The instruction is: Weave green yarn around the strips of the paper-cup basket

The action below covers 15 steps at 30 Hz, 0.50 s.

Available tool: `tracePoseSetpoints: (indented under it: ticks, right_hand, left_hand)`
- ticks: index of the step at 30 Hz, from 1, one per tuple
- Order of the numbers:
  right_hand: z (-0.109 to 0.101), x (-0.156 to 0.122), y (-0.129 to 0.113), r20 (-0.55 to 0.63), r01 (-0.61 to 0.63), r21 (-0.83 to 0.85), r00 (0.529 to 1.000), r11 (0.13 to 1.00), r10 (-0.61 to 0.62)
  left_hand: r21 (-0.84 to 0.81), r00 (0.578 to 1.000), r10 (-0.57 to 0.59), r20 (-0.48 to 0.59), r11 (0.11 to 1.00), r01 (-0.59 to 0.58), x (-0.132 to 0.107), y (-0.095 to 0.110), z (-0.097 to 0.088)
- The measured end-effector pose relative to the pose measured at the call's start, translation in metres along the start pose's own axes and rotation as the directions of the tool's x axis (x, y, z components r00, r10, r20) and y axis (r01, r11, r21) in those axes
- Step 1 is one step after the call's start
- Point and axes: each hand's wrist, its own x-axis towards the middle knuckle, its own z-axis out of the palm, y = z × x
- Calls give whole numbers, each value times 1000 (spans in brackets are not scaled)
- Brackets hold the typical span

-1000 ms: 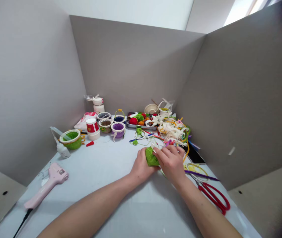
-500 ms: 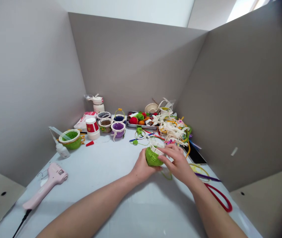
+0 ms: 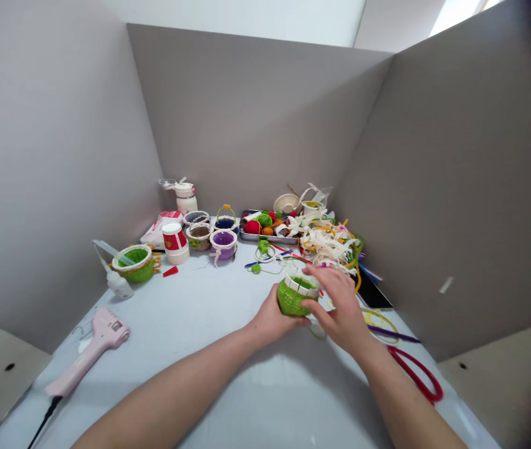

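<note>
A paper cup wrapped in green yarn (image 3: 296, 301) is held above the table in front of me, its white slit rim showing at the top. My left hand (image 3: 272, 315) is closed round its left side and underside. On the right side, my right hand (image 3: 340, 305) has its thumb against the green wall and its fingers bent over the rim. Green lining shows inside the mouth. A thin green strand (image 3: 318, 330) hangs below the cup, between the hands.
A pink glue gun (image 3: 92, 349) lies at left, near a glue bottle (image 3: 118, 284) and a green basket (image 3: 137, 268). Small baskets, including a purple one (image 3: 223, 245), stand behind. A yarn tray (image 3: 270, 238), white scraps (image 3: 326, 246), a phone (image 3: 374, 292) and red-handled scissors (image 3: 417, 374) are further right.
The cup has moved slightly right and its mouth has turned more toward view. My right hand's fingers have opened wider around the rim, with the thumb still at the wall.
</note>
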Motion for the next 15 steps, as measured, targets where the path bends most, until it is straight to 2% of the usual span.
tracePoseSetpoints:
  ticks: [2, 5, 7, 9, 12, 15]
  right_hand:
    - [-10, 3, 6, 104, -77, 101, 992, 992, 67]
    - [-19, 4, 10, 269, -104, 100, 960, 990, 74]
    - [-17, 3, 10, 285, -82, 59, 957, 995, 62]
    - [-12, 2, 7, 221, -38, 24, 975, 999, 32]
    - [-1, -1, 2, 58, 49, -82, 997, 995, -45]
    - [7, -7, 0, -61, 139, -231, 986, 963, -156]
  left_hand:
    - [50, 1000, 24, -17, 998, -24, 0, 3, -3]
    - [110, 1000, 25, -16, 994, -23, 0, 5, -7]
    - [141, 1000, 7, -17, 990, -5, 1, 2, -9]
    - [172, 1000, 0, -23, 985, 4, 2, -1, -10]
    - [181, 1000, -7, -27, 983, 11, 1, -5, -10]
    - [82, 996, -72, 44, 994, 68, -2, -3, -5]
